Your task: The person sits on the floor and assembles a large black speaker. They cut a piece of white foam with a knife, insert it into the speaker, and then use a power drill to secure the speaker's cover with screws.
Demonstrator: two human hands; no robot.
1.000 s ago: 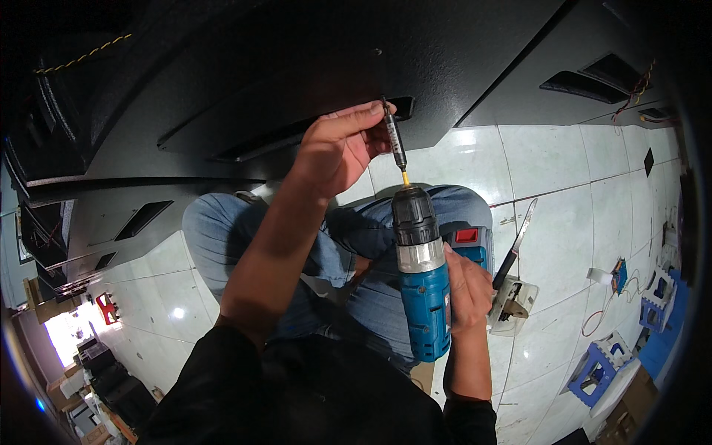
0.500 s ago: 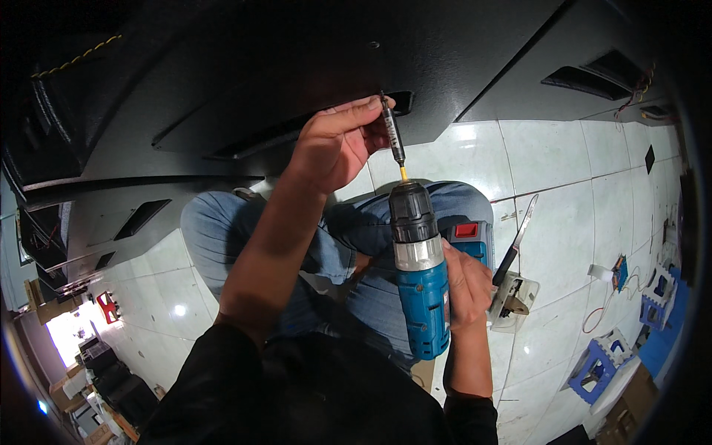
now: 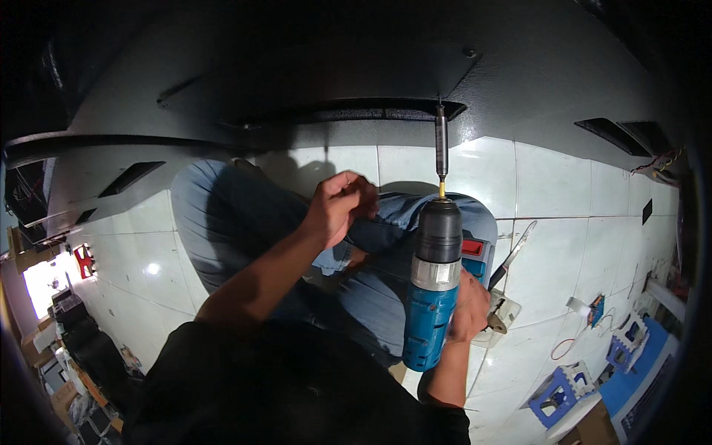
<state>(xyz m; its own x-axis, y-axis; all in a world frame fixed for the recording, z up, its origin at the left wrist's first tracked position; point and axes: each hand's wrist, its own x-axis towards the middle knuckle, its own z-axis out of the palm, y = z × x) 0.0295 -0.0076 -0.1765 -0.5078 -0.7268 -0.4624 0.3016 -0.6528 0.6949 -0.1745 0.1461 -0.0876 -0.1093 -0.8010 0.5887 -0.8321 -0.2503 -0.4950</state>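
My right hand (image 3: 469, 305) grips a blue and black cordless drill (image 3: 432, 315) with a silver collar. From its chuck a brass-coloured shank leads into a long dark bit holder (image 3: 441, 141). The thin tip reaches the lower edge of a black panel (image 3: 334, 74), just above a dark slot; whether a screw sits there is too small to tell. My left hand (image 3: 343, 208) hovers above my knees, left of the drill and apart from it. Its fingers are curled in a pinch, and anything between them cannot be made out.
A knife (image 3: 513, 254) with a dark handle lies on the tiled floor by my right knee, beside a shallow pale tray (image 3: 491, 337) with small metal parts. Blue and white folding stools (image 3: 561, 393) stand at the right. Loose wires (image 3: 671, 161) hang from the black cabinet.
My left hand has let go of the bit holder and drawn back down toward my lap. The drill has shifted right, and its bit now points at the panel's lower right edge.
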